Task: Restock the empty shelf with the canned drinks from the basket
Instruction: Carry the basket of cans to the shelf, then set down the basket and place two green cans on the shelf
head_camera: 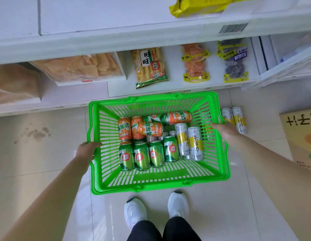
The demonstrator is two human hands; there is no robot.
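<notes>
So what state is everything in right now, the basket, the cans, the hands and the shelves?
Basket: on the floor, gripped by both side rims.
Left hand: closed on the left rim.
Right hand: closed on the right rim.
Green cans: lying in a row in the basket.
Orange cans: lying in a loose pile.
Silver cans: lying in the basket.
Two cans: lying on the floor outside the basket.
Bottom shelf: holds snack bags.

A bright green slotted basket (158,178) is being shown on glossy off-white floor tiles (38,153). Inside it, green cans (142,156) with red round marks, orange cans (124,128) with green lettering, and silver cans (194,143) with yellow bands are being displayed. White shoes (135,212) with black collars are being worn. The shelves (99,23) are being seen as white.
</notes>
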